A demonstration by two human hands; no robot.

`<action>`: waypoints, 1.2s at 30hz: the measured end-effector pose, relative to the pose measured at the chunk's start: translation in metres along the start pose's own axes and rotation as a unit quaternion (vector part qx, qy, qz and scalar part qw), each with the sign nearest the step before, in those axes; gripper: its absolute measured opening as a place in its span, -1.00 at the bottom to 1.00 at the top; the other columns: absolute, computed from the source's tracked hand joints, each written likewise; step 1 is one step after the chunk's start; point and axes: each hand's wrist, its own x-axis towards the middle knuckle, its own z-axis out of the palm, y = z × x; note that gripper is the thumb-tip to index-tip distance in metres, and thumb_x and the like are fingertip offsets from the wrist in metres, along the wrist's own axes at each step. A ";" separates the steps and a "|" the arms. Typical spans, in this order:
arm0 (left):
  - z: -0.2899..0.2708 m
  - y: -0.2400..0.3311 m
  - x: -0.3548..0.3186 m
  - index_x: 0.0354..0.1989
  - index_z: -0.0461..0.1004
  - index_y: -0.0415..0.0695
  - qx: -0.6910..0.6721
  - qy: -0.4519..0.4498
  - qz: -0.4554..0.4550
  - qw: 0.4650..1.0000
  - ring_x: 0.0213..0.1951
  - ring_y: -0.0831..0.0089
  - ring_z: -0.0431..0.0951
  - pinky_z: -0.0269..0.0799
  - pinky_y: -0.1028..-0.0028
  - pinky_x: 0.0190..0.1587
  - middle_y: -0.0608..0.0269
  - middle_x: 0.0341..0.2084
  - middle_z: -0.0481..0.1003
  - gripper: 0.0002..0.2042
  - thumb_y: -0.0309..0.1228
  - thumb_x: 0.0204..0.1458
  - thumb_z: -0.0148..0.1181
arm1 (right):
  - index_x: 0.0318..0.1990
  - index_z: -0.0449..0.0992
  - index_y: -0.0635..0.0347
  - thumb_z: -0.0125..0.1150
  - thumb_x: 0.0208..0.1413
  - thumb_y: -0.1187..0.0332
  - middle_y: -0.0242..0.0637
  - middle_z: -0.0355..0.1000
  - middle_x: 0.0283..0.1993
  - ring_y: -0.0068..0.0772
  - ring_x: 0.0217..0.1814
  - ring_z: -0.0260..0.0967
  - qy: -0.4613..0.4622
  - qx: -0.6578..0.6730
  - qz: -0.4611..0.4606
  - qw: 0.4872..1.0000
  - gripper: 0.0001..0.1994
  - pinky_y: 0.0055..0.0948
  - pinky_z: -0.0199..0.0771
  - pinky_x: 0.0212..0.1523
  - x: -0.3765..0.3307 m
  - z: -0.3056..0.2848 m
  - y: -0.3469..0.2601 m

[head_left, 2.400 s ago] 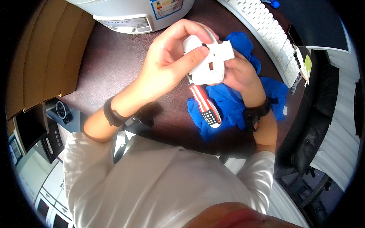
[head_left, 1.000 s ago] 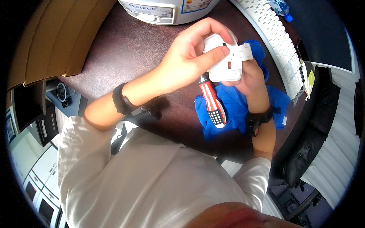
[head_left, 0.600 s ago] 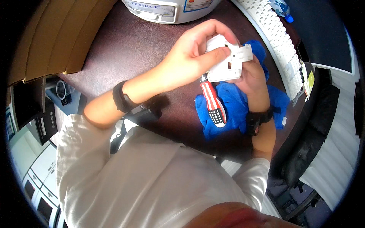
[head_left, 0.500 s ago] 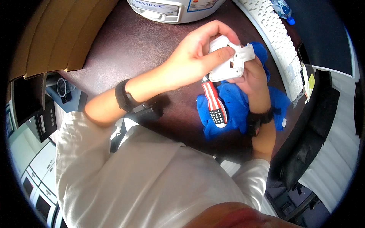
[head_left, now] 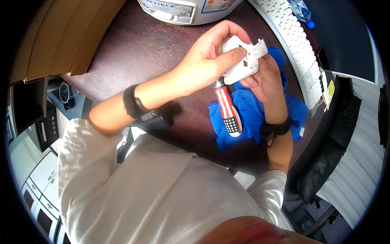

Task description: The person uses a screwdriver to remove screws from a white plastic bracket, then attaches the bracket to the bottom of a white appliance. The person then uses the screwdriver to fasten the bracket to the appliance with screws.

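Observation:
Between my hands is a small white plastic housing (head_left: 239,71) with square cutouts, held raised above the table. My left hand (head_left: 211,52) grips it from the left, thumb pressed on its face and fingers curled over the far edge. From the right, my right hand (head_left: 268,79) holds its lower right side; some of those fingers are hidden behind it. A smaller white plastic piece (head_left: 260,48) juts from the housing's right edge; whether it is attached, I cannot tell. Below lies a screwdriver (head_left: 228,112) with a red, white and black star-and-stripe handle, resting on a crumpled blue cloth (head_left: 254,120).
A dark reddish-brown tabletop (head_left: 142,44) carries these things. A white container (head_left: 195,16) stands at the far edge, a cardboard box (head_left: 69,36) at the far left. To the right are a white keyboard (head_left: 292,44) and a plastic bottle (head_left: 301,12) with a blue cap.
The housing has shifted slightly left and away from me, and its tilt has altered. The smaller white piece at its edge has turned upward. Both hands have moved along with it.

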 end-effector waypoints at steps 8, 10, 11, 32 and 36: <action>0.005 0.008 -0.004 -0.04 0.12 -0.22 -0.021 -0.049 -0.023 0.998 -0.26 0.38 0.57 0.49 0.52 -0.22 0.08 -0.28 0.44 -0.68 -0.40 0.13 0.05 | -0.13 0.36 0.22 -0.04 0.23 0.29 -0.48 0.19 -0.56 -0.73 -0.67 0.01 0.016 -0.051 -0.017 0.998 -0.80 -0.69 -0.07 -0.66 0.002 0.005 -0.001; 0.005 0.008 -0.003 -0.02 0.11 -0.21 -0.012 -0.062 -0.005 0.998 -0.25 0.37 0.57 0.48 0.50 -0.19 0.08 -0.26 0.42 -0.67 -0.43 0.12 0.06 | -0.13 0.36 0.22 -0.03 0.23 0.30 -0.48 0.19 -0.56 -0.73 -0.67 0.00 0.012 -0.050 -0.037 0.998 -0.80 -0.69 -0.08 -0.66 0.002 0.007 -0.001; 0.005 0.009 -0.003 -0.01 0.10 -0.21 -0.010 -0.065 -0.002 0.998 -0.25 0.37 0.56 0.47 0.49 -0.18 0.09 -0.24 0.40 -0.66 -0.45 0.11 0.06 | -0.15 0.36 0.24 -0.01 0.21 0.31 -0.46 0.22 -0.54 -0.74 -0.66 0.01 0.037 -0.050 -0.041 0.997 -0.81 -0.71 -0.06 -0.66 0.001 0.009 -0.001; 0.006 0.000 -0.005 -0.07 0.18 -0.14 -0.050 0.012 -0.098 0.994 -0.26 0.52 0.37 0.29 0.54 -0.16 0.21 -0.27 0.35 -0.58 -0.12 -0.01 -0.05 | -0.28 0.44 0.29 0.16 0.10 0.41 -0.39 0.42 -0.48 -0.70 -0.48 0.33 0.156 -0.325 -0.239 0.902 -0.87 -0.70 0.32 -0.47 -0.001 0.033 0.010; 0.006 0.002 -0.005 -0.10 0.19 -0.14 -0.038 0.006 -0.095 0.995 -0.25 0.49 0.38 0.29 0.52 -0.16 0.19 -0.28 0.36 -0.58 -0.09 -0.01 -0.04 | -0.31 0.44 0.29 0.17 0.09 0.42 -0.41 0.40 -0.51 -0.71 -0.51 0.31 0.157 -0.280 -0.240 0.916 -0.88 -0.70 0.29 -0.51 0.002 0.028 0.016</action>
